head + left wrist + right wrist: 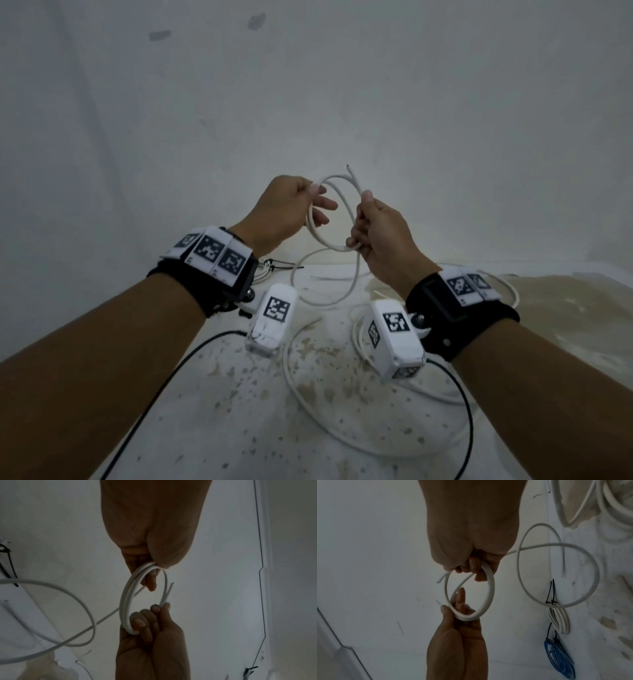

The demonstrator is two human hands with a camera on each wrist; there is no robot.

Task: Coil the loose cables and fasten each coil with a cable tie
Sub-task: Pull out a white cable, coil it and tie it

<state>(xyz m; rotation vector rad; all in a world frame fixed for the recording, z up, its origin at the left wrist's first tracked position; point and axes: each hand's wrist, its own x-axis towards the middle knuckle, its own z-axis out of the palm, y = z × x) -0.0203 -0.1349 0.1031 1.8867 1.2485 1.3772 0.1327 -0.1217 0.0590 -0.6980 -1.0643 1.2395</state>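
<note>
Coiling in progress: the white cable (330, 219) is held raised above the counter (239, 411), left hand (284, 209) and right hand (380, 233) fingers clamped on opposite sides of the coil; further turns should match this loop, fed without twist from the slack below

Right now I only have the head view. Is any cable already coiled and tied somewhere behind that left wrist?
Observer: Yes. The right wrist view shows a blue coil lying on the surface, bound with black cable ties.
Operator: Just that one?
Observer: No. A white coil lies next to it, fastened with black ties.
Operator: How many turns are in the loop being held?
Observer: The left wrist view shows two strands of the white cable side by side where the right hand curls its fingers round them.
</note>
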